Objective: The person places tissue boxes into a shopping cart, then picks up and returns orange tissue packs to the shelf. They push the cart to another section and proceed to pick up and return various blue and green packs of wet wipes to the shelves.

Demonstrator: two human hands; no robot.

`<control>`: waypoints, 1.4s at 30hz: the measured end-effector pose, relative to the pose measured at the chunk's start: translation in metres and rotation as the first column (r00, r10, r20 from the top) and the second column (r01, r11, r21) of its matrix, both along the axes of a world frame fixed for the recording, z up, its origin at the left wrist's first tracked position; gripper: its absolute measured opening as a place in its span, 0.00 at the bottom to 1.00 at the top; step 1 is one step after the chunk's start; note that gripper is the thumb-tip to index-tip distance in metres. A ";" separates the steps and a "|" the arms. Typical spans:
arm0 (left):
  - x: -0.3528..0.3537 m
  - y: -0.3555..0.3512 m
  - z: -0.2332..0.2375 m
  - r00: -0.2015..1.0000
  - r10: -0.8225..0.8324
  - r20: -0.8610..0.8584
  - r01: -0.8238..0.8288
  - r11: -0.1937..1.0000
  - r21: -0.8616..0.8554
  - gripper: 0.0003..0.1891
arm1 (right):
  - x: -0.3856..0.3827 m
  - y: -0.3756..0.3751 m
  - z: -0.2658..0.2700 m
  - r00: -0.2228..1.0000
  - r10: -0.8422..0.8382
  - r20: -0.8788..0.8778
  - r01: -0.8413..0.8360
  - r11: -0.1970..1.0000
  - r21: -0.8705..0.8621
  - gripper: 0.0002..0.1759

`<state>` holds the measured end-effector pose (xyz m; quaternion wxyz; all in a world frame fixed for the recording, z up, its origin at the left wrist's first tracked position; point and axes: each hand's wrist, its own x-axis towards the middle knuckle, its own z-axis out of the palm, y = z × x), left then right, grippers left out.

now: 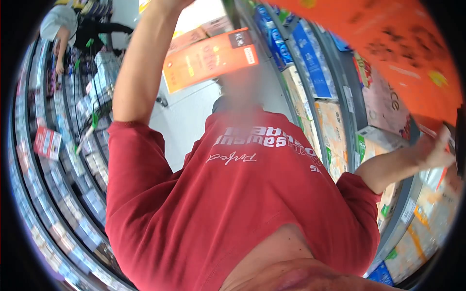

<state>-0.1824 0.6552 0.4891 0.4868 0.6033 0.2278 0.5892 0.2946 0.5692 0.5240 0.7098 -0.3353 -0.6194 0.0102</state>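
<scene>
My left arm reaches up at the left. Only the edge of my left hand (pixel 180 2) shows at the top border, its fingers cut off by the frame. Just below and beside it is an orange-fronted box (pixel 211 59) with a dark label corner, in front of a stack of other cartons. On the right, my right hand (pixel 438 156) is blurred, with fingers apart, close to the shelf goods. Above that hand, a large orange package (pixel 412 51) with dark print and yellow spots fills the upper right corner.
Shelves of small packets (pixel 53 189) curve along the left, with a red-and-white sign (pixel 47 143). At the upper left, a person (pixel 60 26) reaches toward them. The right shelf holds blue packs (pixel 313 58), a pink box (pixel 386 99) and wrapped packs (pixel 332 128). Pale floor tiles (pixel 187 116) lie between.
</scene>
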 end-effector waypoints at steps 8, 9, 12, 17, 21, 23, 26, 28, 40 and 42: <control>-0.089 -0.186 -0.202 0.866 0.487 -0.116 -0.370 0.466 -0.804 0.30 | -0.191 0.053 -0.194 0.917 0.384 -0.108 -0.271 0.403 -0.874 0.33; -0.088 -0.208 -0.212 0.839 0.542 -0.047 -0.290 0.373 -0.881 0.24 | -0.206 0.045 -0.212 0.882 0.426 -0.204 -0.335 0.262 -0.905 0.34; -0.105 -0.257 -0.243 0.817 0.571 -0.079 -0.242 0.215 -0.946 0.27 | -0.231 0.022 -0.284 0.821 0.396 -0.412 -0.455 0.016 -0.891 0.31; -0.142 -0.254 -0.238 0.799 0.575 -0.176 -0.318 0.155 -0.935 0.26 | -0.271 0.038 -0.283 0.820 0.350 -0.453 -0.431 -0.143 -0.891 0.30; -0.182 -0.212 -0.257 0.798 0.545 -0.256 -0.447 0.251 -0.858 0.28 | -0.303 0.077 -0.305 0.781 0.382 -0.494 -0.505 -0.079 -0.859 0.30; -0.188 -0.194 -0.272 0.708 0.397 -0.584 -0.625 -0.030 -0.780 0.35 | -0.316 0.090 -0.320 0.769 0.395 -0.503 -0.522 -0.067 -0.850 0.30; -0.183 -0.178 -0.271 0.773 0.528 -0.350 -0.424 0.019 -0.906 0.39 | -0.324 0.093 -0.340 0.802 0.309 -0.512 -0.502 -0.117 -0.857 0.35; -0.181 -0.179 -0.268 0.782 0.524 -0.337 -0.413 0.031 -0.910 0.39 | -0.324 0.092 -0.338 0.819 0.300 -0.489 -0.459 -0.169 -0.872 0.33; -0.197 -0.190 -0.277 0.792 0.607 -0.066 -0.207 0.166 -0.964 0.43 | -0.318 0.096 -0.337 0.700 0.374 -0.609 -0.582 -0.195 -0.789 0.43; -0.202 -0.209 -0.303 0.714 0.700 -0.018 -0.202 0.182 -0.962 0.47 | -0.303 0.099 -0.397 0.627 0.134 -0.767 -0.749 -0.166 -0.641 0.49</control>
